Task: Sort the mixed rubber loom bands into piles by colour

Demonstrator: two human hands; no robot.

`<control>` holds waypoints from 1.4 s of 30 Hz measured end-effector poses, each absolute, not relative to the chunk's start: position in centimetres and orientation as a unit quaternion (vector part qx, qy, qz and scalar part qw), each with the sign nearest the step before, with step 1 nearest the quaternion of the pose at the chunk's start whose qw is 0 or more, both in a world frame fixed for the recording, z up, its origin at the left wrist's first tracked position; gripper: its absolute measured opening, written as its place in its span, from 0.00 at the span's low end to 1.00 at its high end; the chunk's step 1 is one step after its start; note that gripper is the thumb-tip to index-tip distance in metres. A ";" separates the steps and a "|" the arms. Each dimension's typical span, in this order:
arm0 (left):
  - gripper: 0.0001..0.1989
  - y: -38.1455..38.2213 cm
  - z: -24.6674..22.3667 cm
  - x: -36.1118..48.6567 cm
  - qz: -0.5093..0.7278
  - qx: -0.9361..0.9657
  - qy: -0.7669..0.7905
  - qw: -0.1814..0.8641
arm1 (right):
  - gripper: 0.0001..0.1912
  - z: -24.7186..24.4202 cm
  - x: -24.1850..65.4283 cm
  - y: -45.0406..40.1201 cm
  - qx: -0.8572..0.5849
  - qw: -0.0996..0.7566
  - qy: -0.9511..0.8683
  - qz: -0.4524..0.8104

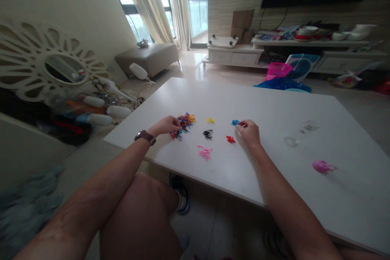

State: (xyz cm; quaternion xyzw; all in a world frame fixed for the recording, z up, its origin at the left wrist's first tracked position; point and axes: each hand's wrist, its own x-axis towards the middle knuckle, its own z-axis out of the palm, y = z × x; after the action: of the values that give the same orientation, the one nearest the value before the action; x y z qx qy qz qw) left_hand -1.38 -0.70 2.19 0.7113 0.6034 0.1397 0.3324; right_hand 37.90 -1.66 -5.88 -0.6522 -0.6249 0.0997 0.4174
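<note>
My left hand (170, 124) is at the left edge of a mixed pile of colourful small bands (185, 121), its fingers pressed together; what they hold, if anything, is too small to tell. My right hand (248, 131) is closed in a pinch beside the small blue pile (235, 122), and its fingertips hide anything held. Between the hands lie a yellow pile (210, 120), a black pile (208, 134), a pink pile (204, 152) and a red pile (230, 139), each apart from the others.
On the right of the white table (274, 109) lie a pink pouch-like item (323, 166), a clear round item (291, 141) and a clear container (310, 125). Beyond the far edge are a pink basket (278, 71) and a blue item. Lamp parts stand left of the table.
</note>
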 end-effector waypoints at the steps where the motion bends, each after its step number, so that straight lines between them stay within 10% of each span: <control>1: 0.07 -0.7 2.2 -1.4 0.133 0.717 0.601 0.328 | 0.07 -5.9 37.9 -1.7 -0.652 0.416 -0.625 0.101; 42: 0.08 -0.3 1.0 1.0 0.109 0.770 0.586 0.228 | 0.07 -6.4 37.8 -1.5 -0.641 0.417 -0.634 0.111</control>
State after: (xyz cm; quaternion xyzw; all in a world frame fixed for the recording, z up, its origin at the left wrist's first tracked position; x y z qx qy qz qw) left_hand 0.97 -0.25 0.97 0.7696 0.5862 0.1090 0.2284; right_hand 37.81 -1.47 -6.38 -0.6413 -0.6345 0.1107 0.4171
